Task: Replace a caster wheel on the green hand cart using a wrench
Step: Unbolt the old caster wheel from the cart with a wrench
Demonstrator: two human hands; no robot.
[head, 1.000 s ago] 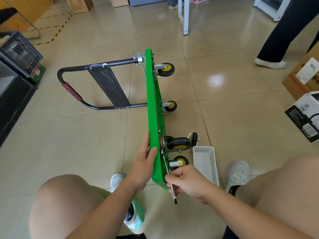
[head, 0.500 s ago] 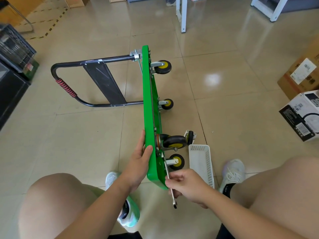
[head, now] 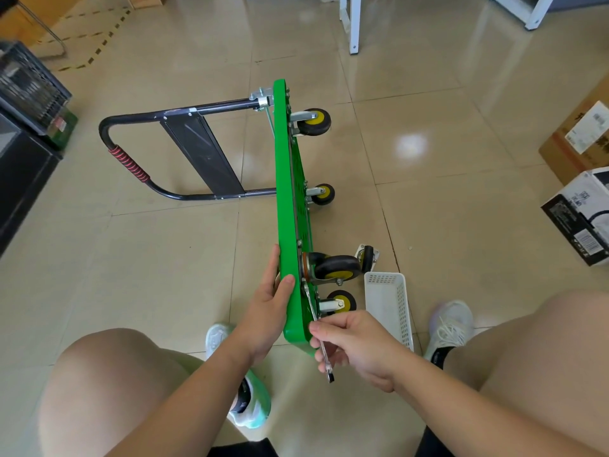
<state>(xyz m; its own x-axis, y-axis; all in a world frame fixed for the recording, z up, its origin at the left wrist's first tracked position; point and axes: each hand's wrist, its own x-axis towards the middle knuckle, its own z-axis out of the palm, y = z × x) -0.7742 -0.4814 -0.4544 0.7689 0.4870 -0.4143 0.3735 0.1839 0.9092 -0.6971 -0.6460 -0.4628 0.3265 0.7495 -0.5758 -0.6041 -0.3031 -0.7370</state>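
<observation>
Now the person is crouching over the green hand cart (head: 286, 209), which is standing on one long edge on the floor (head: 164, 275). Its deck is running straight away from the body and its wheels are pointing to the person's right.

The left hand (head: 268, 311) is gripping the near part of the deck, thumb lying over the upper edge and fingers reaching down the far face, steadying it. The right hand (head: 356, 344) is curling round the shaft of a wrench (head: 328, 369). The tool's free end is sticking out below the fist, and its working end is reaching up along the wheel side towards the mount of the upper near caster (head: 339, 267). Whether the head is actually seated on a fastener I cannot tell.

What matters for the coming move is that the wrench is lying almost parallel to the deck, close against it, with the lower near caster (head: 341, 300) just beside its path. Any swing is probably going to be short. The right hand is the nearer one to the fastener.

A loose caster (head: 367, 258) is lying on the floor just beyond a white basket (head: 390, 308).
</observation>
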